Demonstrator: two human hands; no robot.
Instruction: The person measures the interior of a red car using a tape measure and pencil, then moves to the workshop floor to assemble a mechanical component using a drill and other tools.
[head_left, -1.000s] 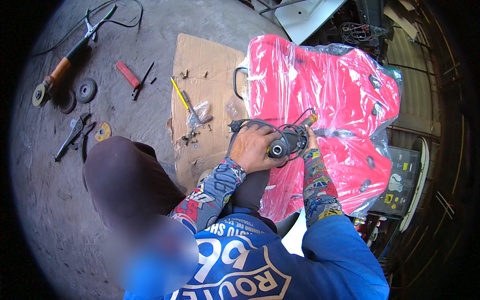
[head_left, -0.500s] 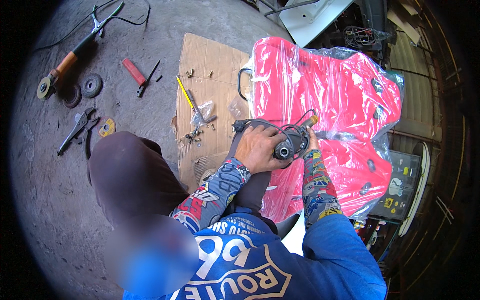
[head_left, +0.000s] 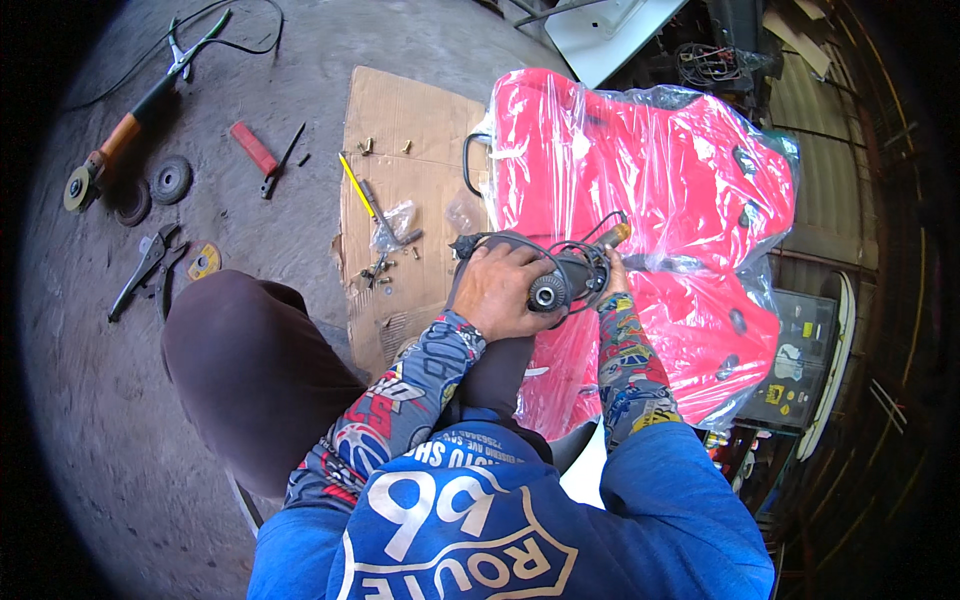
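A dark corded drill (head_left: pixel 548 293), its round chuck facing up at me, rests by my right knee, with its black cord (head_left: pixel 575 253) looped around it. My left hand (head_left: pixel 500 290) wraps over the drill's near left side, thumb beside the chuck. On the right side my right hand (head_left: pixel 617 280) grips the drill's body; its fingers are partly hidden behind it. An orange-yellow piece (head_left: pixel 613 236) sticks out beyond the cord loops. Just past my hands lies a red seat-shaped panel (head_left: pixel 640 170) wrapped in clear plastic.
On the left, a cardboard sheet (head_left: pixel 400 110) carries several bolts, a yellow-and-black tool (head_left: pixel 357 185) and small plastic bags. Farther left on concrete lie an angle grinder (head_left: pixel 110 150), discs (head_left: pixel 171 180), locking pliers (head_left: pixel 148 268) and a red-handled tool (head_left: pixel 255 147). A white panel (head_left: pixel 610 35) stands at the back.
The whole view has shifted slightly, so things sit a little further left. Both hands stay on the drill, which has barely moved between them.
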